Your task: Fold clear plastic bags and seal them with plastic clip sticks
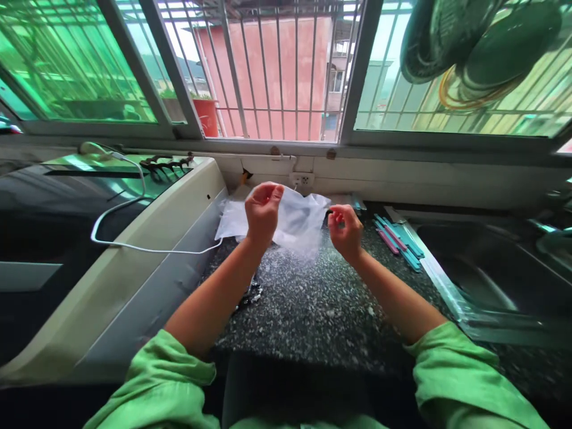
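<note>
A whitish, see-through plastic bag (pixel 299 220) spreads over the back of the speckled dark countertop (pixel 308 310), its upper edge raised. My left hand (pixel 263 208) is closed in a pinch at that edge, with the bag at its fingertips. To the right of the bag, my right hand (pixel 345 229) is closed too, thumb and forefinger pinching a small black thing (pixel 329 213) whose kind I cannot make out. Several thin turquoise and pink sticks (pixel 399 241) lie on the counter to the right of this hand.
A sink (pixel 478 262) is set in on the right. At left stands a pale-sided appliance (pixel 179 220) with a white cable (pixel 152 247) across it. A wall socket (pixel 302 179) sits below the barred window (pixel 277 71). Small dark and white bits (pixel 252 293) lie near my left forearm.
</note>
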